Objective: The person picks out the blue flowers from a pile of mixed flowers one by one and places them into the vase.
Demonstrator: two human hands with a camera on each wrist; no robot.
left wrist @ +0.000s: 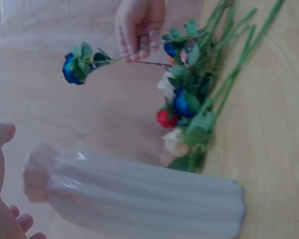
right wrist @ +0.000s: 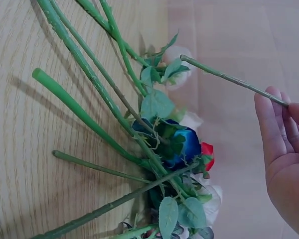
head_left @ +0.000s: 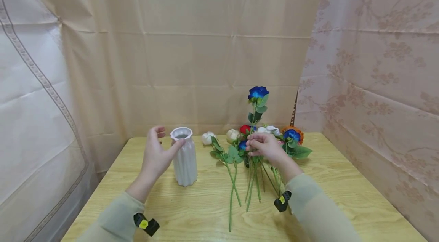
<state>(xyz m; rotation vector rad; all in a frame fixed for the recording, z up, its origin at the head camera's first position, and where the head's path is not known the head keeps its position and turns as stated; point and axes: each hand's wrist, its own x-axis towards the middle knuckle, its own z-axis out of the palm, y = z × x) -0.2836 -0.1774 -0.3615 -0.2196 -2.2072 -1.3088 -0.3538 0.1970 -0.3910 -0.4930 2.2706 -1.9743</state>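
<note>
In the head view, my right hand (head_left: 269, 149) pinches the stem of an artificial blue rose (head_left: 258, 93) between thumb and fingers. The rose stands upright with its bloom on top, above the other flowers. Its lower stem (right wrist: 234, 79) sticks out past my fingertips in the right wrist view, its cut end free. A white fluted vase (head_left: 185, 162) stands upright on the table, left of the flowers. Around its neck my left hand (head_left: 157, 154) is spread, thumb near the rim on one side, fingers on the other. The left wrist view shows the vase neck (left wrist: 37, 174) between thumb and fingers.
On the wooden table (head_left: 205, 215) lies a pile of flowers: a white rose (head_left: 208, 138), a cream rose (head_left: 233, 135), a red rose (head_left: 245, 129), another blue rose (head_left: 291, 135) and an orange flower (head_left: 300, 134). Several green stems point toward me. Beige cloth (head_left: 192, 63) hangs behind.
</note>
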